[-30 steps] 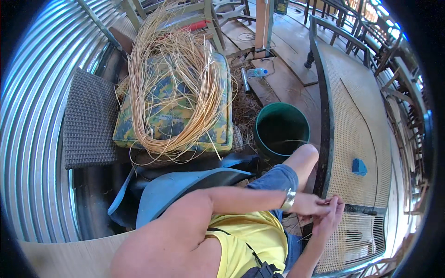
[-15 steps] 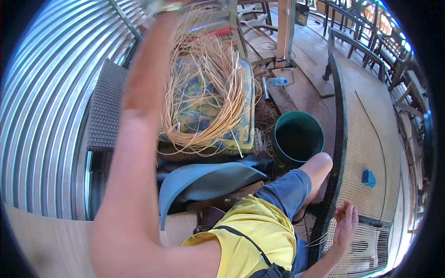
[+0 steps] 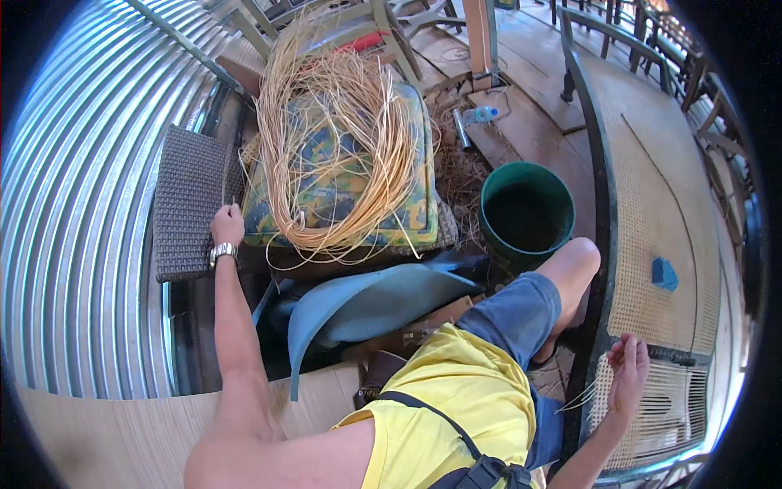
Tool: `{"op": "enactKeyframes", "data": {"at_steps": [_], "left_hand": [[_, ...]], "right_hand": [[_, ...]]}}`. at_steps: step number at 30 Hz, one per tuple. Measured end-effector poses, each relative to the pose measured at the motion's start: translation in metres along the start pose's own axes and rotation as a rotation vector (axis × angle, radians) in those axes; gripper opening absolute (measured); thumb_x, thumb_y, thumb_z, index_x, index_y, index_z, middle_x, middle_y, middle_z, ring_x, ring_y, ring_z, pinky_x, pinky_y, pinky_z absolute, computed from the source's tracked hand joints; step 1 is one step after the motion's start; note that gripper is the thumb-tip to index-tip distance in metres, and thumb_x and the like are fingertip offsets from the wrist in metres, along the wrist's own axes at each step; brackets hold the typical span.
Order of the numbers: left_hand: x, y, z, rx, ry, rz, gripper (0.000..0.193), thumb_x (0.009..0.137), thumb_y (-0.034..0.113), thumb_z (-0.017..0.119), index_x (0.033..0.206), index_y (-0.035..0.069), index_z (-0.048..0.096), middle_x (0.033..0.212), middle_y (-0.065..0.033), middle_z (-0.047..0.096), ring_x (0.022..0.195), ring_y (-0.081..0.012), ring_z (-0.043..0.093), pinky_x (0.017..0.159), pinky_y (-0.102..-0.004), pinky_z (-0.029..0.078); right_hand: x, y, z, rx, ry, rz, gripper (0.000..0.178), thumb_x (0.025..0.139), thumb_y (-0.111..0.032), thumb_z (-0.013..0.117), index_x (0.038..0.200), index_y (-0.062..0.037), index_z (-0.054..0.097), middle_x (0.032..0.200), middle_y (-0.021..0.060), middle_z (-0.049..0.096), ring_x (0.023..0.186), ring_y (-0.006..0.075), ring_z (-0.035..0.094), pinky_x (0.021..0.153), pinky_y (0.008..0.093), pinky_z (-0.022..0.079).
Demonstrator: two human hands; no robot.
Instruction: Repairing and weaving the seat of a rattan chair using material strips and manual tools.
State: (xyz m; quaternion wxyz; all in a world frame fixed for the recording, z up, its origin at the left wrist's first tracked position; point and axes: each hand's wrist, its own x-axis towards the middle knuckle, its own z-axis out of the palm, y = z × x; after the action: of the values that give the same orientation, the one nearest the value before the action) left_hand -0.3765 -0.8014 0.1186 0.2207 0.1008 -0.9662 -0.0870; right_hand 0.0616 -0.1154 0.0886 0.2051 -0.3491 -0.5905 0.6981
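My left hand (image 3: 226,226), with a metal watch at its wrist, is closed in a fist beside the right edge of the dark woven wicker panel (image 3: 189,208). What it grips, if anything, is too small to make out. To its right, a loose coil of pale cane strands (image 3: 391,183) lies on a camouflage-patterned cushion (image 3: 419,134). My right hand (image 3: 629,375) is held over the cane-woven panel (image 3: 643,212), which has a dark frame. Its fingers are curled together, and whatever may be between them cannot be seen. Loose cane ends (image 3: 582,397) stick out by the frame near this hand.
A green bucket (image 3: 498,236) stands by my knee. A blue curved plastic piece (image 3: 318,322) lies in front of the cushion. On the woven panel rests a small blue block (image 3: 665,275). Farther off are a plastic bottle (image 3: 481,114) and a wooden post (image 3: 479,41). Corrugated metal (image 3: 90,220) borders the left.
My left hand has come back from the far top of the view to beside the wicker panel. My right hand stays over the cane panel. The view has shifted slightly.
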Motion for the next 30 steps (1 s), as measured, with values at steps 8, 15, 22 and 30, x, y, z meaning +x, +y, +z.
{"op": "enactKeyframes", "data": {"at_steps": [8, 15, 22, 30], "left_hand": [[-0.069, 0.031, -0.037, 0.399, -0.152, -0.07, 0.02, 0.092, 0.015, 0.051, 0.095, 0.006, 0.069, 0.1, -0.0256, 0.07, 0.094, -0.0473, 0.068, 0.079, -0.0551, 0.056], [-0.153, 0.053, -0.048, 0.531, -1.131, -0.113, 0.034, 0.083, 0.03, 0.075, 0.098, -0.001, 0.076, 0.105, -0.0237, 0.073, 0.101, -0.0377, 0.071, 0.087, -0.046, 0.058], [-0.114, 0.18, -0.136, 0.545, -0.846, 0.206, 0.03, 0.085, 0.028, 0.075, 0.099, 0.002, 0.076, 0.101, -0.0233, 0.073, 0.087, -0.0377, 0.072, 0.08, -0.0457, 0.057], [-0.117, 0.3, -0.043, -0.206, -0.049, 0.656, 0.036, 0.089, 0.032, 0.076, 0.095, -0.003, 0.07, 0.08, -0.0148, 0.071, 0.068, -0.0243, 0.066, 0.067, -0.0323, 0.053]], "right_hand": [[0.014, -0.015, 0.015, -0.148, -0.111, -0.099, 0.025, 0.107, -0.027, 0.054, 0.109, -0.0038, 0.064, 0.088, 0.0003, 0.061, 0.079, 0.0068, 0.055, 0.074, 0.0218, 0.047], [0.008, 0.002, -0.014, -0.214, -0.183, -0.122, 0.024, 0.108, -0.026, 0.053, 0.111, -0.0046, 0.064, 0.087, -0.0013, 0.06, 0.08, 0.0059, 0.054, 0.073, 0.0207, 0.045], [0.012, 0.008, -0.017, -0.313, -0.114, -0.024, 0.024, 0.108, -0.025, 0.052, 0.112, -0.0039, 0.063, 0.087, -0.0009, 0.059, 0.079, 0.0062, 0.053, 0.073, 0.021, 0.045], [0.047, -0.012, 0.068, -0.284, -0.135, 0.005, 0.018, 0.106, -0.014, 0.053, 0.116, -0.0002, 0.061, 0.09, 0.0013, 0.06, 0.083, 0.0074, 0.055, 0.078, 0.0228, 0.048]]}}
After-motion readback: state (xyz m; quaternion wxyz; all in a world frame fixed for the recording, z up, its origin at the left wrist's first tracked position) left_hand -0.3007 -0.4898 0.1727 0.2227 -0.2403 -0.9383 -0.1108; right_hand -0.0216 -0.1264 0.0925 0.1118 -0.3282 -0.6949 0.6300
